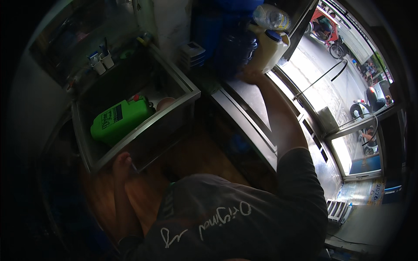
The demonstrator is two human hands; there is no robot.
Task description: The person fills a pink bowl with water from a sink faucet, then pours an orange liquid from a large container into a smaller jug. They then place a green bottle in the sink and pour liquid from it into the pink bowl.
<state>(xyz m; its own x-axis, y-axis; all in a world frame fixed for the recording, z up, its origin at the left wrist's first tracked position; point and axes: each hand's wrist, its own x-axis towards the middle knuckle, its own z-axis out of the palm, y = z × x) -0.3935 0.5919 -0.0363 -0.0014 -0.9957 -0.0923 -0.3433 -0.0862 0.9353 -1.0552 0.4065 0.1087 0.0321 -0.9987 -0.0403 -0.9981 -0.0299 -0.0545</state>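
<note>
My right arm stretches forward over the metal counter, and my right hand (251, 75) is at the foot of a cream plastic jug (266, 50) with a blue cap. A large dark blue container (235, 50) stands against its left side. The right hand's fingers are dim and blurred, so their grip does not show. Low at the left, my left hand (123, 163) hangs by the near corner of a metal sink (130, 135), its fingers curled with nothing visible in them. Inside the sink lies a bright green jug (121, 118) on its side, near a pinkish round bowl (165, 103).
A clear plastic bottle (272, 18) lies above the cream jug. White holders (101, 63) with utensils stand behind the sink, and stacked pale trays (191, 54) sit beyond it. The metal counter (252, 102) runs along the window side. A thin bent rod (320, 79) rises there.
</note>
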